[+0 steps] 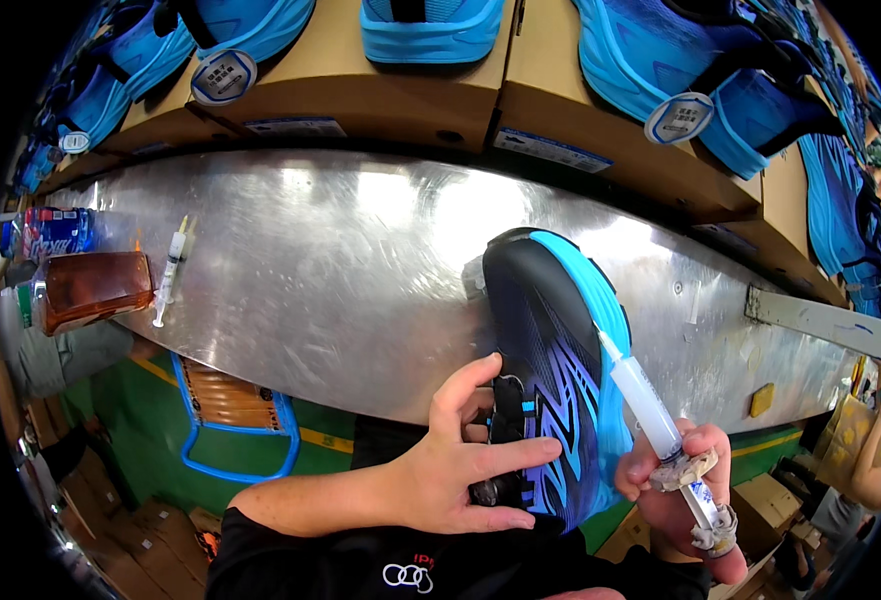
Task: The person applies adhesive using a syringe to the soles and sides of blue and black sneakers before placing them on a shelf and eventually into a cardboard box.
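Observation:
A blue and black running shoe (560,370) lies tilted on its side at the near edge of the metal bench, toe pointing away from me. My left hand (470,450) rests on its upper around the laces, fingers spread over it and holding it steady. In my right hand (685,480) is a syringe (645,405) of whitish fluid, its flanges and plunger end wrapped in pale tape. The syringe's tip touches or nearly touches the seam between the dark upper and the bright blue midsole.
Cardboard boxes (360,110) topped with blue shoes (430,30) line the bench's (290,260) far side. At left lie another syringe (170,275), a brown-filled bottle (95,290) and a blue-labelled bottle (58,232). A yellow block (761,400) sits right; a blue-framed chair (235,420) stands below left.

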Demonstrator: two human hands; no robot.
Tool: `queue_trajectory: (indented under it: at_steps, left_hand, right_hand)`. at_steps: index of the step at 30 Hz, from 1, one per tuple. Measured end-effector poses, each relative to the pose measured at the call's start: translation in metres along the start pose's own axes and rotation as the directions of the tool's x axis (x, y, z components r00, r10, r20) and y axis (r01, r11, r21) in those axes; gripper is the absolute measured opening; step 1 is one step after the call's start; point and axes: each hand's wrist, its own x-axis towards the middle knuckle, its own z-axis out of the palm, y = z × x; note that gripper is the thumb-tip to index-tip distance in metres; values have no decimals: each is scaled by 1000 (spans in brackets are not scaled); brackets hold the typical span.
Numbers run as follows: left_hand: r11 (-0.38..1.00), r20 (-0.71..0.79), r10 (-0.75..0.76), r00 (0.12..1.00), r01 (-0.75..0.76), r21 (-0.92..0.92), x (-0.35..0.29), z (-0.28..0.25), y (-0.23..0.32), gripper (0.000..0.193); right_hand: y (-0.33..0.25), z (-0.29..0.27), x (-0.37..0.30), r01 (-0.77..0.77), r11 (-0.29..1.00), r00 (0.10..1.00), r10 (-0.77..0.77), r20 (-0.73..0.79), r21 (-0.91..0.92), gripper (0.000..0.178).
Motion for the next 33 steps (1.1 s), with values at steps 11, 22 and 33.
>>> queue_trajectory:
  at_steps: [11, 22, 33]
  left_hand:
    - [971, -33, 135, 990, -126, 201, 7, -1, -1, 62]
    - [834, 158, 349, 924, -383, 398, 89, -19, 111, 57]
    - [537, 114, 132, 985, -167, 827, 407, 95, 86, 44]
  right_hand:
    - [-1, -18, -72, -64, 998, 996, 64, 61, -14, 113]
    - [15, -73, -97, 451, 883, 889, -431, -158, 127, 134]
    - [34, -107, -133, 344, 936, 916, -317, -246, 71, 130]
